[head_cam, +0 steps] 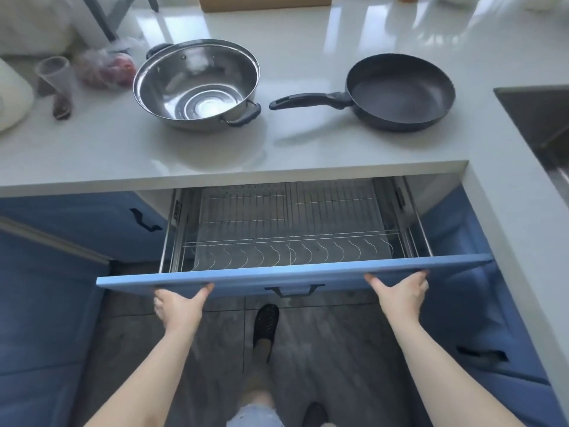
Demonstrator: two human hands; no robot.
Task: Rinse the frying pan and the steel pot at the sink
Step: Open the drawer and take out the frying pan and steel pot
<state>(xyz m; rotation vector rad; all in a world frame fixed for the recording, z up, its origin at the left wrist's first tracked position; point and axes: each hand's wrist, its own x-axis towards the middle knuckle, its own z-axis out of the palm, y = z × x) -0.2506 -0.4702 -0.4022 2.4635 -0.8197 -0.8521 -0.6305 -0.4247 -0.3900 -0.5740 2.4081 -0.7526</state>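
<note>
The blue drawer front [246, 280] is pressed by the left hand [178, 306] and right hand [400, 292], fingers hidden behind it, so neither grip can be told. On the worktop [92, 149] are set the steel pot [197, 83], then the frying pan [397, 90], apart, left of the sink [542, 118].

A mirror-bright round stainless-steel pot [197, 84] and a matt black non-stick frying pan [400, 90] with plastic handle sit on the glossy pale-grey stone bench [308, 143]; thin chromed wire rack [289, 229] lines the smooth blue drawer [246, 280].
</note>
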